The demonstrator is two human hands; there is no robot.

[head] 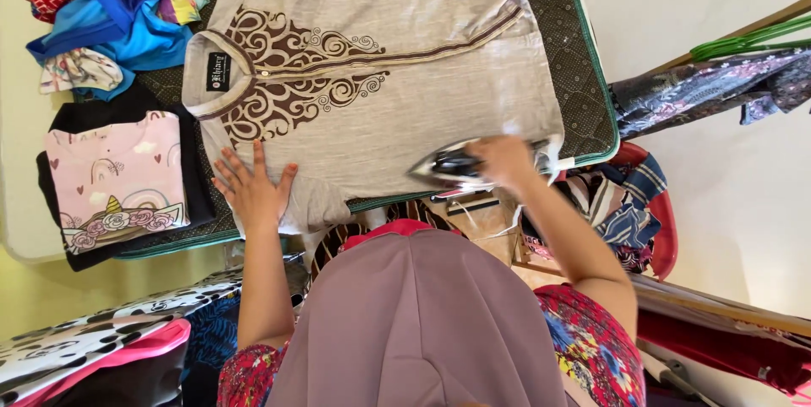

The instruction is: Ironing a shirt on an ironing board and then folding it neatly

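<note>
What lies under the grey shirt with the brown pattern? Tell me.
The grey shirt lies flat on a dark padded ironing mat with a green edge. The left hand presses it down; the right hand grips the iron. Whatever is beneath the mat is hidden.

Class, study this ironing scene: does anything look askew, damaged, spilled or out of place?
Nothing stands out. The grey shirt lies flat on the padded board; the left hand presses its hem while the right hand holds the iron on it.

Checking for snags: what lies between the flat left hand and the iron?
Only plain grey shirt fabric, head view, between left hand and iron.
</note>
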